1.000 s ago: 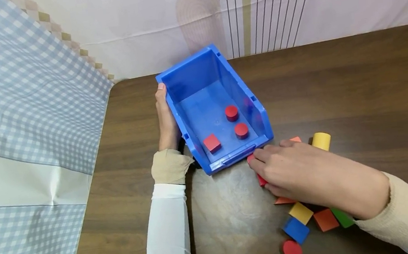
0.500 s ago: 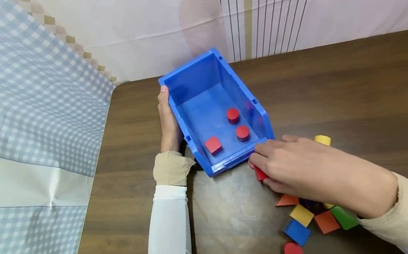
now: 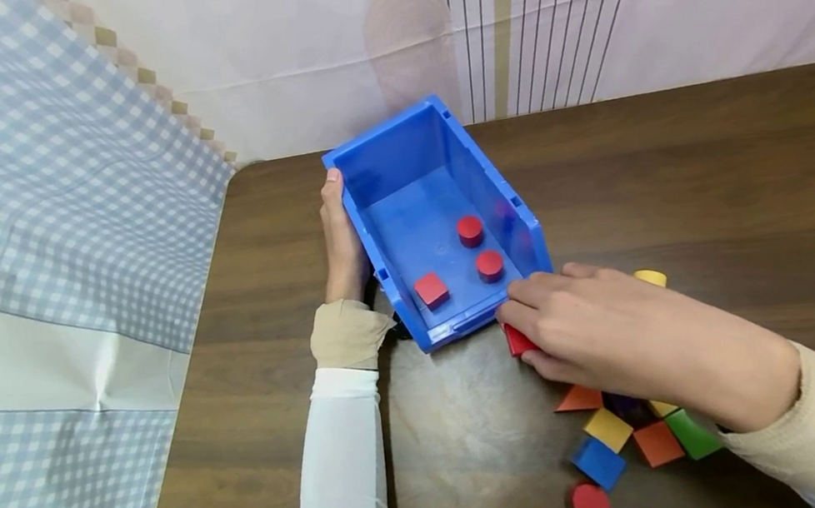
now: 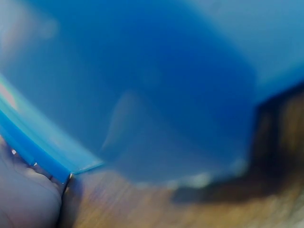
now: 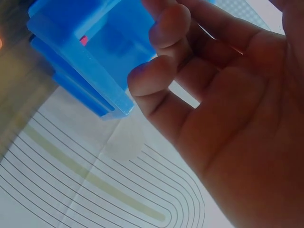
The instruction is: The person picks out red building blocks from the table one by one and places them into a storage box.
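Observation:
In the head view, my left hand (image 3: pixel 345 248) holds a blue plastic bin (image 3: pixel 453 326) along its left side, its thumb at the rim. The bin's blue wall (image 4: pixel 156 95) fills most of the left wrist view, blurred. Two red round blocks and a red cube (image 3: pixel 431 291) lie on the bin's floor. Just outside the bin's front right corner, my right hand (image 3: pixel 590 330) pinches a red block (image 3: pixel 518 340), mostly covered by the fingers. The right wrist view shows curled fingers (image 5: pixel 154 78) beside the bin (image 5: pixel 78 61); the block is hidden there.
Below the right hand lie an orange triangular block (image 3: pixel 581 398), a yellow block (image 3: pixel 608 430), a blue block (image 3: pixel 599 463), a red round block (image 3: pixel 590 504), an orange block (image 3: pixel 658 443) and a green block (image 3: pixel 694 432). A yellow cylinder (image 3: pixel 650 278) stands behind that hand.
My right hand has shifted slightly right and up, uncovering more of the orange triangular block. The red round piece seen at its fingertips is now hidden. My left hand stays on the bin.

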`<state>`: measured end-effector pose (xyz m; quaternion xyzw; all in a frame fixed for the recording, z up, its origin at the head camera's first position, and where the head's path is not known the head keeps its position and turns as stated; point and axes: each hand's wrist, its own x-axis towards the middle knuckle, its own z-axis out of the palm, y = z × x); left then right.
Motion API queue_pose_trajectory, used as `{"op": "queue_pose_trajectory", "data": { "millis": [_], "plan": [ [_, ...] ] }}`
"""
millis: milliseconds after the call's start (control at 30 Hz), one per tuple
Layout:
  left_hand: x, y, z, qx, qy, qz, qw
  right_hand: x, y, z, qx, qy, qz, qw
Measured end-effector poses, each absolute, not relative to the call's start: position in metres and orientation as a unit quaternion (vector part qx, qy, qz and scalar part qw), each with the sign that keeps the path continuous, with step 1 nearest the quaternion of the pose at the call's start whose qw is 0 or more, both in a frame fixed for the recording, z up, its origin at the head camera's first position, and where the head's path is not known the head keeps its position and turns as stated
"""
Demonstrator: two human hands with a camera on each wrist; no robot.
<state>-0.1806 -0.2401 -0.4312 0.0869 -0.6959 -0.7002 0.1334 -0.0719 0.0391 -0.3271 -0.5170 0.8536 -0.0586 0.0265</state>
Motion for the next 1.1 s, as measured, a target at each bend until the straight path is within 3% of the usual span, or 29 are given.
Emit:
{"op": "queue_pose_trajectory", "data": {
  "millis": [833, 1100],
  "plan": [
    [-0.184, -0.237, -0.431, 0.081, -0.694, -0.702, 0.135, -0.086, 0.037, -0.326, -0.550, 0.829, -0.054, -0.088],
    [-0.181, -0.236, -0.431, 0.080, -0.699, -0.696, 0.144, -0.092, 0.029, -0.322, -0.546, 0.832, -0.047, -0.084]
  ]
}}
